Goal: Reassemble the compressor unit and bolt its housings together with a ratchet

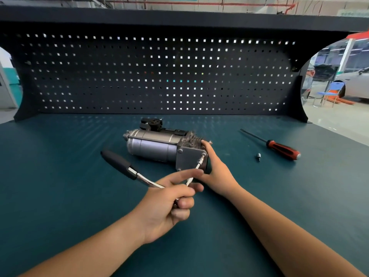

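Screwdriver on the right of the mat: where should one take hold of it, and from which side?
Grip the screwdriver by its thick red-and-black handle, coming down from above. It lies flat on the mat, handle at the near-right end, thin shaft pointing far-left.

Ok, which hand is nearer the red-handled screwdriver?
Right. The right hand holds the compressor, just left of the screwdriver; the left hand, gripping the ratchet, is farther left.
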Demonstrator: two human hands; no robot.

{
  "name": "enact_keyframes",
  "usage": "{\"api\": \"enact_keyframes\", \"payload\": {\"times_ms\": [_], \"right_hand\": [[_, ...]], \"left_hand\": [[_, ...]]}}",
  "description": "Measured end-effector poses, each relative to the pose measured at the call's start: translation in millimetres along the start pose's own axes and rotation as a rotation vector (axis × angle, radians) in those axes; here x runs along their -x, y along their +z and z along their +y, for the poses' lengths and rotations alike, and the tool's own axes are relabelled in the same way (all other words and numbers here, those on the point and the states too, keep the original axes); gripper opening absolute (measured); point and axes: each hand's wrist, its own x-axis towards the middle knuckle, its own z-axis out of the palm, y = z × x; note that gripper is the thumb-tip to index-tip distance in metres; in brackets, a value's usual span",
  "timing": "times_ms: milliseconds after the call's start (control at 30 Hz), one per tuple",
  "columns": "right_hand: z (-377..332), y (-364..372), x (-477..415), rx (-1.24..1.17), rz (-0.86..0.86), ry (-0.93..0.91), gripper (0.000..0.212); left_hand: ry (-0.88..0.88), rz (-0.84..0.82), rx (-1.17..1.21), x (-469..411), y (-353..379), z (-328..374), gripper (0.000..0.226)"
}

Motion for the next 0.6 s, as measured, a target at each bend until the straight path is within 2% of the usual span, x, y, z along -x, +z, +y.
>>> {"api": "enact_keyframes", "payload": {"times_ms": [133, 167, 200, 267, 300, 333, 433, 533, 600], "right_hand": [[2.2, 2.8, -0.6, 0.006, 0.039, 0.009, 0.083], [3.2, 3.3, -1.2, 0.008, 0.046, 0.009, 0.082], [3.7, 3.6, -2.1, 0.004, 0.049, 0.007, 0.081], [3.3, 3.7, -2.5, -0.026, 0.046, 0.006, 0.081], [3.5, 3.7, -2.8, -0.048, 0.045, 0.003, 0.081], [3.5, 4.3, -2.2, -0.065, 0.042, 0.0, 0.081], [4.4, 1.6, -1.0, -0.084, 0.022, 0.005, 0.081], [5.5, -0.7, -0.7, -0.062, 0.023, -0.023, 0.077], [3.3, -1.4, -0.9, -0.052, 0.028, -0.039, 0.077]], "left_hand": [[0.065, -0.021, -0.103, -1.5, 6.6, -11.6, 0.055], [0.092, -0.012, -0.2, -2.4, 6.1, -14.5, 0.055], [0.148, 0.005, -0.355, -4.2, 6.0, -17.1, 0.054], [0.311, 0.095, -0.862, -11.9, -4.4, -23.9, 0.043], [0.288, 0.117, -1.007, -8.4, -1.4, -22.9, 0.039], [0.322, 0.072, -1.166, -6.1, 1.4, -21.1, 0.039], [0.424, 0.014, -1.013, -4.5, 10.5, -6.9, 0.038], [0.454, 0.049, -0.752, 2.5, 7.5, 5.4, 0.039], [0.344, 0.044, -0.56, 7.0, 0.7, 7.4, 0.043]]}}
